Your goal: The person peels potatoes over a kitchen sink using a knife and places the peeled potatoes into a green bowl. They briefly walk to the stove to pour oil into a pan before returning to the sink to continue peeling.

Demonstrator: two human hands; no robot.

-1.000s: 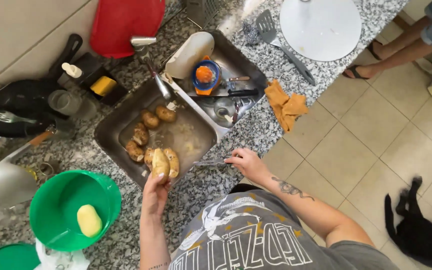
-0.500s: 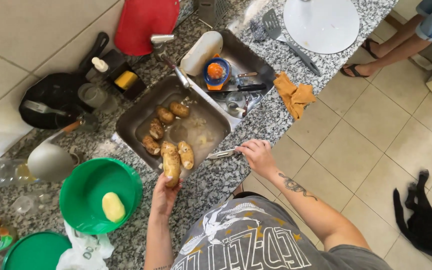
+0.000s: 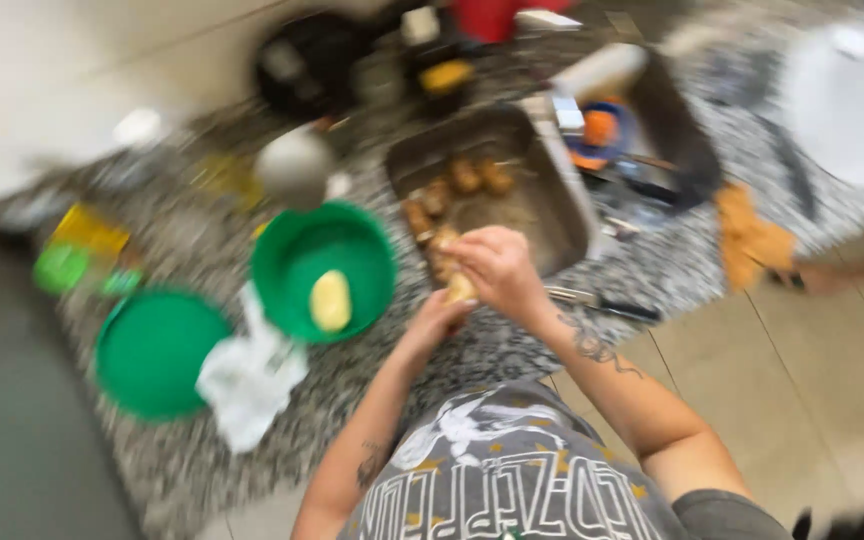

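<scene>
Over the sink's edge, both hands' fingers clamp a potato (image 3: 460, 288) (blurred; its axis unclear).

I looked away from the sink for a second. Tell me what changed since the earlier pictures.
The right hand has left the knife lying on the counter and come over to the potato, which the left hand has kept holding; both hands now grip it. The view has swung left and blurred. The peeled potato stays in the green bowl, the others in the sink.
</scene>
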